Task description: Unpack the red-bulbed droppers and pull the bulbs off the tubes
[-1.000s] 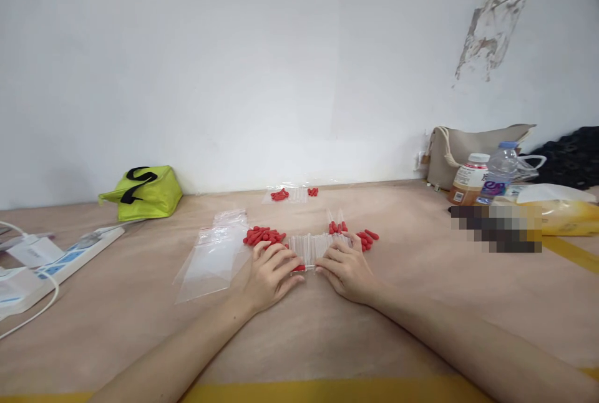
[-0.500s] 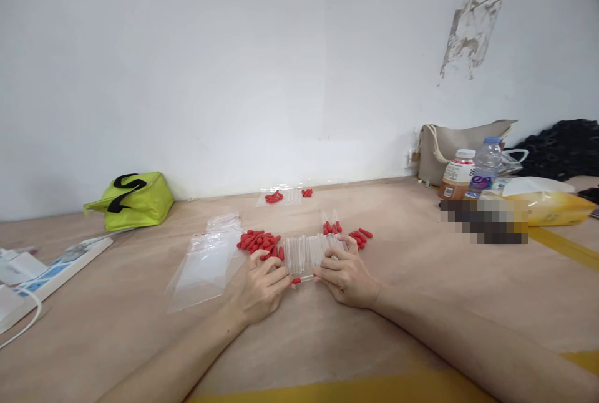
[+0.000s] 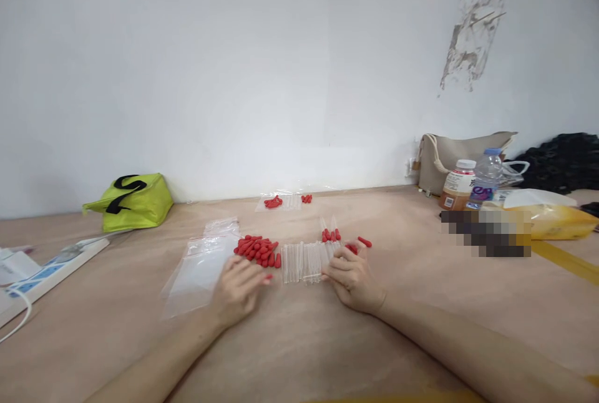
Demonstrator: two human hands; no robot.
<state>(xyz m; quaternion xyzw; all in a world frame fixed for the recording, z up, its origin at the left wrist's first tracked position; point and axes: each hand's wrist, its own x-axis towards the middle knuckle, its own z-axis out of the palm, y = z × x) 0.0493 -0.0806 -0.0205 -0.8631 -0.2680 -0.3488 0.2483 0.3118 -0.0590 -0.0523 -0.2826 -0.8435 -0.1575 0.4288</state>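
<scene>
My left hand [image 3: 238, 289] is closed, slightly blurred, with a red rubber bulb [image 3: 268, 277] poking out at its fingertips. In the fingers of my right hand [image 3: 354, 281] is a thin clear dropper tube [image 3: 312, 277], lying crosswise over the near ends of the row of clear tubes [image 3: 299, 262]. A heap of red rubber bulbs [image 3: 256, 248] lies just beyond my left hand. Behind the row, several tubes with bulbs fitted [image 3: 331, 235] point towards the wall. More red bulbs [image 3: 364, 242] lie by my right hand, partly hidden by it.
Clear plastic bags [image 3: 199, 275] lie left of the bulb heap. Near the wall rests a bag with red bulbs [image 3: 273, 202] and tubes. A green pouch [image 3: 138, 203] and a power strip [image 3: 53, 275] are at left; bottles [image 3: 458, 184] and a yellow packet [image 3: 556, 221] at right.
My left hand has moved left with a red bulb, away from the tube in my right hand; the two were together before. My right hand has hardly moved. The view has tilted slightly.
</scene>
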